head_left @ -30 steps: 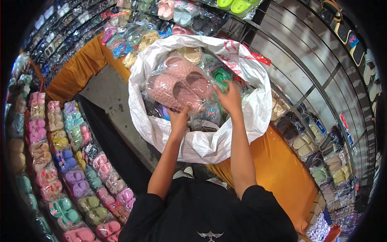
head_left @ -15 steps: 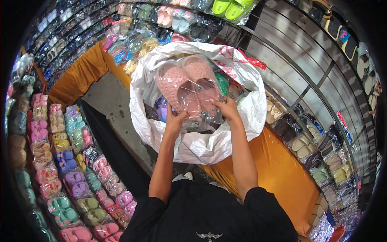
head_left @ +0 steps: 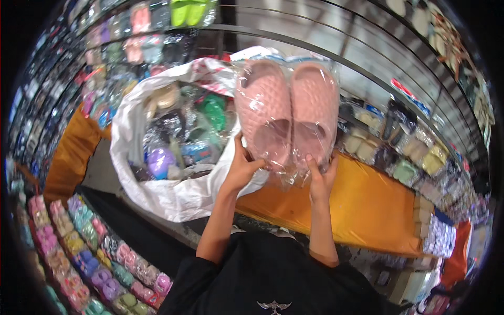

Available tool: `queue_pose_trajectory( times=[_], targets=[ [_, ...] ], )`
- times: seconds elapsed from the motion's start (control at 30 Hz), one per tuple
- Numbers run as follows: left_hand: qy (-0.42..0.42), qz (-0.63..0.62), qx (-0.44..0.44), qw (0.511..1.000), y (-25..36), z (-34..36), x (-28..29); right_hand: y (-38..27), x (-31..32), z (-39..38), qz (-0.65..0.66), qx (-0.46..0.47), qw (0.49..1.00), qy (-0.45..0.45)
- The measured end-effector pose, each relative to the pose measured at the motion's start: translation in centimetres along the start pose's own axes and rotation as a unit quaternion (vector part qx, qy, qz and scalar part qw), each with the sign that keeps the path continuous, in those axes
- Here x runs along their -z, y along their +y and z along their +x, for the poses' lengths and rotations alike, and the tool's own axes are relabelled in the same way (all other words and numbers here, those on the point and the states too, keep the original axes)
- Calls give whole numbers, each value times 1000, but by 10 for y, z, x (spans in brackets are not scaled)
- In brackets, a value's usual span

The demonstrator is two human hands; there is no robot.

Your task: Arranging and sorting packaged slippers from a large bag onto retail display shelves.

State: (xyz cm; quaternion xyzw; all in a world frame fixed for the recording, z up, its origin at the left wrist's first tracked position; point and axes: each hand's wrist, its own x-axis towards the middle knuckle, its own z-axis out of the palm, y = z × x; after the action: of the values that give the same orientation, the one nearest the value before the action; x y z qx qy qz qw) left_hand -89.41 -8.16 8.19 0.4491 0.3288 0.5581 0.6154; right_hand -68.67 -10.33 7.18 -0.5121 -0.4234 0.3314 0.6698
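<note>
Nearest, rows of bagged slippers in pinks and purples run along the lower left. Above the black shirt, the left hand and the right hand each grip a lower corner of a clear-wrapped pair of pink clogs — held upright, over the orange counter. Just left — an open white sack full of wrapped footwear. Beyond, wall racks carry more pairs.

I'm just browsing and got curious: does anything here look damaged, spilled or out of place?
Nothing stands out. Both hands, left hand and right hand, hold a pair of pink clogs sealed in clear plastic, which looks crinkled but whole. The big white sack beside them is open and full of bagged shoes, none spilled out.
</note>
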Motion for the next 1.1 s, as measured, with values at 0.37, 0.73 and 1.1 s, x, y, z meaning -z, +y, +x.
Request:
queue_pose_trajectory(
  times=[0.37, 0.73, 1.1],
  targets=[
    [-25, -32, 324, 945, -217, -10, -104, 158, 199, -54, -50, -238, 936, 254],
    [-63, -171, 462, 868, -349, -32, -126, 199, 293, -52, 41, -352, 920, 167],
    [-1, -73, 432, 899, -319, -36, -144, 198, 329, -27, 142, -462, 874, 54]
  ],
)
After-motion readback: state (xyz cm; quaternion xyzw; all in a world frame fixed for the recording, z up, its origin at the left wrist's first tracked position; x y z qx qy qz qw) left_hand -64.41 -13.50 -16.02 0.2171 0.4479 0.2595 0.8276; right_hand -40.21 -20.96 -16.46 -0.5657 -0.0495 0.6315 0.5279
